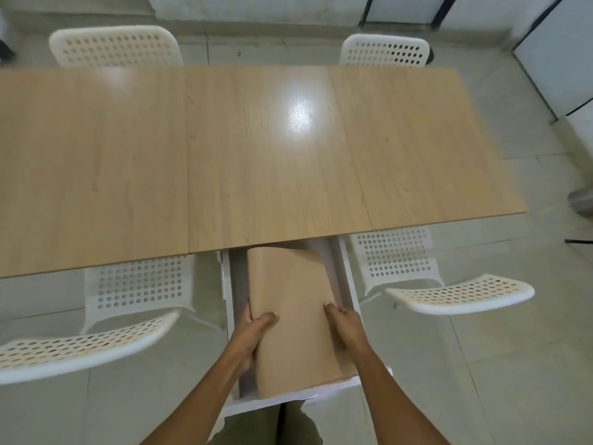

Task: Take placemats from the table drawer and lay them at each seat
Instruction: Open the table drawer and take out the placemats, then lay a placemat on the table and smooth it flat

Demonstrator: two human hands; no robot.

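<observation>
A white drawer [345, 268] stands pulled out from under the near edge of the wooden table [256, 155]. In it lies a stack of tan placemats [288, 300], its far end curling up near the table edge. My left hand [255, 332] grips the stack's left edge, thumb on top. On the right edge, my right hand [346, 326] holds the stack the same way. Both forearms reach in from the bottom of the view.
Two white perforated chairs sit at the near side, one left [96, 342] and one right [449, 290] of the drawer. Two more chairs stand at the far side, left [115, 46] and right [385, 49]. The floor is pale tile.
</observation>
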